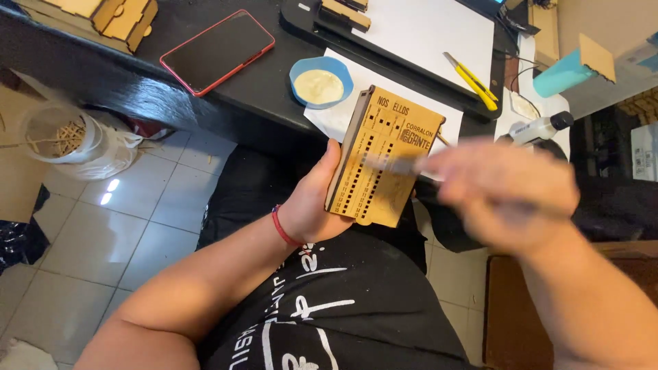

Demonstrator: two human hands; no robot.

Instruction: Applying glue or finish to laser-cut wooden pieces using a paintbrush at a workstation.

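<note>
Left hand [312, 205] grips a flat laser-cut wooden board [384, 156] by its left edge, thumb lying up along the side and fingers hidden behind it; a red band circles the wrist. This board, engraved and cut with rows of small rectangular slots, stands tilted in the air above the person's lap, just off the black desk [171, 89] edge. At 3 o'clock from the board the right hand [504, 195] is a motion blur, fingers drawn loosely together near the board's face; a thin blurred streak crosses the slots there, and whether the fingers pinch it I cannot tell.

At 11 o'clock from the board, a blue bowl [321, 82] of pale glue rests on a white paper sheet [343, 116]. At 10 o'clock, farther off, lies a red-cased phone [218, 50]. At 1 o'clock a yellow utility knife [471, 81] lies on a black cutting mat. A clear tub of wooden sticks [58, 137] stands on the tiled floor at 9 o'clock.
</note>
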